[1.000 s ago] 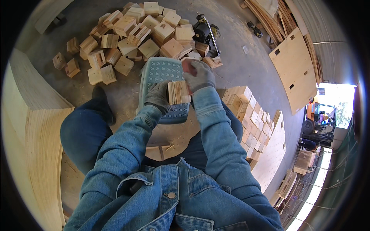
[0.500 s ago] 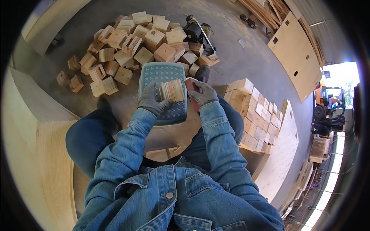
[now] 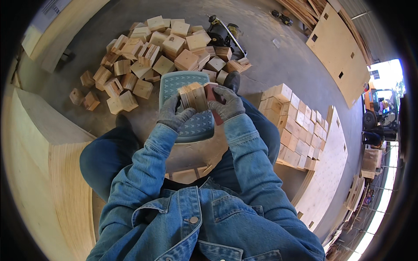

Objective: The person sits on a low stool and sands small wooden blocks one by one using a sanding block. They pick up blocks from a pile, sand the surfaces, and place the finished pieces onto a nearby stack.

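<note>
Hands [image 3: 174, 115] [image 3: 228, 104], wooden block [image 3: 194, 97], red block [image 3: 210, 93] seemingly touching

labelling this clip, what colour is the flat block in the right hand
The flat block is brownish red, seen in the head view.

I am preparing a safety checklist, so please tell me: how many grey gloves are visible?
2: one on the left hand, holding the wooden block; one on the right hand, holding the reddish block. Others may be hidden.

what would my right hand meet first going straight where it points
Most likely the wooden block in the left hand, met by the red block the right hand holds; depth is hard to judge.
</note>
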Available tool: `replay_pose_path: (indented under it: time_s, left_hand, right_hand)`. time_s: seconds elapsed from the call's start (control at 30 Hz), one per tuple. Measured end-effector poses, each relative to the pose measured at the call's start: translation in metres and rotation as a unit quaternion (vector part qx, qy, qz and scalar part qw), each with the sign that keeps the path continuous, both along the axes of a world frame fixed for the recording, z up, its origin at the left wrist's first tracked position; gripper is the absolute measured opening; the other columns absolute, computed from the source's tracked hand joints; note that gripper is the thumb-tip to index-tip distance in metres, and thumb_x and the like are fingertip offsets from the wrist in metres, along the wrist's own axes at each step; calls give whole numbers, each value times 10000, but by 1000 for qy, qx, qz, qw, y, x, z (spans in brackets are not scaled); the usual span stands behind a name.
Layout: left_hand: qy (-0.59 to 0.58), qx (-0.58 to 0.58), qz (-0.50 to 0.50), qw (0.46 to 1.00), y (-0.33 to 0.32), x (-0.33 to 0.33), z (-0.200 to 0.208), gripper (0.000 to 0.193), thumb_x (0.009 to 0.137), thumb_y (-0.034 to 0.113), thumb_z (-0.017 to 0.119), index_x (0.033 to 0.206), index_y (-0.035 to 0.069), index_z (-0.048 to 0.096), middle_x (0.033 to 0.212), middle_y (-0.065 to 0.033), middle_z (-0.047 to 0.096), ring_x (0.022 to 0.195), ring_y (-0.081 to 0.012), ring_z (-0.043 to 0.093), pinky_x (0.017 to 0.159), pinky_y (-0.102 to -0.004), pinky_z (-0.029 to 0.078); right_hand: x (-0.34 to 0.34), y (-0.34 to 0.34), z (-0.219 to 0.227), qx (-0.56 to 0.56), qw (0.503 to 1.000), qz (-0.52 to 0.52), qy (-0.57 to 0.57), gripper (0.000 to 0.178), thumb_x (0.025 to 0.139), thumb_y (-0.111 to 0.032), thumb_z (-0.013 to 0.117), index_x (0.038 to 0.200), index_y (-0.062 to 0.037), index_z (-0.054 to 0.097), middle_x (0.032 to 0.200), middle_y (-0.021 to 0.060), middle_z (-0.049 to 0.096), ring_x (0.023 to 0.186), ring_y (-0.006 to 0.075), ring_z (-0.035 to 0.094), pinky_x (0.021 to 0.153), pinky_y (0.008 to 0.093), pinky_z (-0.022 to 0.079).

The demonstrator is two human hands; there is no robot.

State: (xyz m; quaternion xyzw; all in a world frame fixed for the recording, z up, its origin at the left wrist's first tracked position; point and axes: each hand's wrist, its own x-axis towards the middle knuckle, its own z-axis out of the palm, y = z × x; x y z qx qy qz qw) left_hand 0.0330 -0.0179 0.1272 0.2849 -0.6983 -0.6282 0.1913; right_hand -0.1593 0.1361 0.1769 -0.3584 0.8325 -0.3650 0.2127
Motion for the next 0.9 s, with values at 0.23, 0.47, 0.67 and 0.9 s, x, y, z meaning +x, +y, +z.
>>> replay_pose_path:
  time_s: [0.23, 0.47, 0.67, 0.9]
  left_hand:
    - [-92, -58, 25, 994, -2, 8, -27, 666, 797, 146, 931, 1375, 33, 619, 1270, -119, 717, 1176, -225, 682, 1051, -351, 541]
    - [-183, -162, 31, 969, 0, 7, -25, 879, 672, 185, 979, 1422, 69, 536, 1315, -148, 665, 1227, -276, 657, 1078, -382, 541]
    - [-216, -237, 51, 946, -5, -5, -23, 1228, 523, 292, 1021, 1559, 96, 392, 1418, -194, 586, 1334, -364, 580, 1156, -426, 474]
    - [-126, -205, 25, 970, -14, -21, -59, 1224, 598, 443, 963, 1594, 97, 341, 1526, -223, 480, 1442, -393, 464, 1232, -443, 387]
  right_hand:
    - [17, 7, 6, 72, 997, 6, -6, 603, 805, -171, 904, 1356, -46, 692, 1437, 152, 638, 1282, 309, 657, 1128, 364, 515]
    - [19, 13, 4, 95, 995, -11, 15, 622, 793, -191, 906, 1362, -55, 694, 1447, 150, 633, 1292, 322, 650, 1138, 374, 511]
    - [35, 26, 2, 27, 995, -32, 95, 630, 760, -244, 903, 1340, -85, 714, 1455, 153, 628, 1289, 359, 637, 1114, 418, 519]
    - [87, 32, 13, -27, 947, 74, 311, 598, 736, -291, 873, 1299, -151, 728, 1455, 129, 611, 1166, 413, 637, 1006, 547, 519]
